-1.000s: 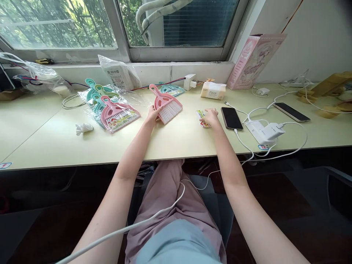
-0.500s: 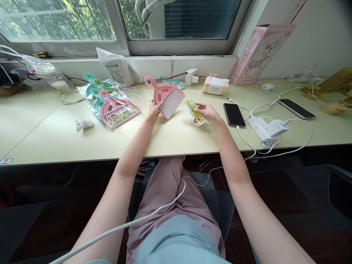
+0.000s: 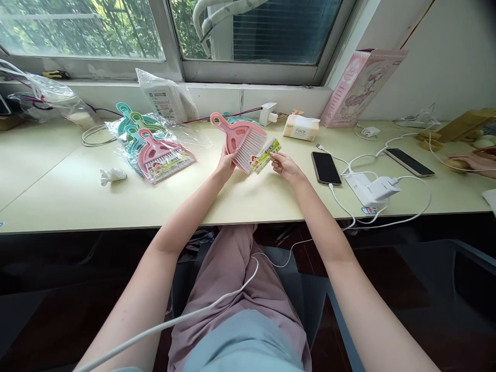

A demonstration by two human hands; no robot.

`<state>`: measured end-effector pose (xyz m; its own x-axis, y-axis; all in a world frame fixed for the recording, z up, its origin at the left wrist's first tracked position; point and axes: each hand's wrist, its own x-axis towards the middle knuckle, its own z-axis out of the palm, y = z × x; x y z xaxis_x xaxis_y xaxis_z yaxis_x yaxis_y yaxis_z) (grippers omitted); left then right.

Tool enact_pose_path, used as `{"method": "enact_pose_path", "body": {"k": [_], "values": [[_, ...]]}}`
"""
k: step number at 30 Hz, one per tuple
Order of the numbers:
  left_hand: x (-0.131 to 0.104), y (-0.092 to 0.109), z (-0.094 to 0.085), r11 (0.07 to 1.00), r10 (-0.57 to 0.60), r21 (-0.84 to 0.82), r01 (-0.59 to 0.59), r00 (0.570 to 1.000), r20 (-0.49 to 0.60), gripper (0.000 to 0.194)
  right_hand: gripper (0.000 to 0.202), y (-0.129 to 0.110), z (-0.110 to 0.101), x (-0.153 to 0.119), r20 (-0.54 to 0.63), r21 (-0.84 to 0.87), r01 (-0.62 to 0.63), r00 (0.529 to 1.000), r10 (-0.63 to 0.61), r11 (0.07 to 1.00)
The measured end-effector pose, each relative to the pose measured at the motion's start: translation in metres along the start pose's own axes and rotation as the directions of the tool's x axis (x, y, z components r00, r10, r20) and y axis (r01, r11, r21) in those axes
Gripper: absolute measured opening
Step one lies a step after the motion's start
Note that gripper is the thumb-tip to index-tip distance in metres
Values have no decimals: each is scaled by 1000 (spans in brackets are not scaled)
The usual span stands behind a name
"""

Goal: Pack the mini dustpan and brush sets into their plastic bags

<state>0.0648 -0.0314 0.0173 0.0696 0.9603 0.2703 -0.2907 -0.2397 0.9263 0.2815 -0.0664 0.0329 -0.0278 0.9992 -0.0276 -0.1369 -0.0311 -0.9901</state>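
Observation:
My left hand (image 3: 227, 161) is closed on a pink dustpan and brush set (image 3: 237, 135), held tilted above the table with its white bristles (image 3: 251, 147) facing right. Between the fingers of my right hand (image 3: 284, 165) is a yellow-green printed card (image 3: 266, 156). The card's left end overlaps the lower bristles; whether it touches them I cannot tell. To the left on the table lies a bagged pink dustpan and brush set (image 3: 163, 155), on top of bagged teal and green sets (image 3: 134, 126).
A crumpled tissue (image 3: 112, 176) lies at left. To the right are a tissue pack (image 3: 301, 127), a phone (image 3: 326, 168), a power strip (image 3: 362, 188) with white cables, and a second phone (image 3: 409, 161). A pink box (image 3: 362, 88) leans by the wall. Another person's hand (image 3: 478, 159) shows at far right.
My right hand has brought the card left and up against the bristle side of the pink set, turning it. The pink set has shifted slightly right. Another person's hand has appeared at far right.

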Motion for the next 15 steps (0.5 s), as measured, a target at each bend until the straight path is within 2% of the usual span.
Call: {"method": "enact_pose_path", "body": {"k": [3,8,12,15], "values": [[-9,8,7,1000,3,-23,-1,996,93,66,39,1,4,0,-52,-74,-5,999,1,997],[-21,15,15,999,42,-24,-37,963,266,77,33,4,6,1,-179,-333,66,975,-132,940],[-20,12,16,998,54,-5,-55,956,289,86,37,7,6,3,-189,-468,71,966,-178,881],[-18,11,14,999,38,-14,-35,957,289,84,42,8,4,3,-139,-556,76,973,-183,827]]}}
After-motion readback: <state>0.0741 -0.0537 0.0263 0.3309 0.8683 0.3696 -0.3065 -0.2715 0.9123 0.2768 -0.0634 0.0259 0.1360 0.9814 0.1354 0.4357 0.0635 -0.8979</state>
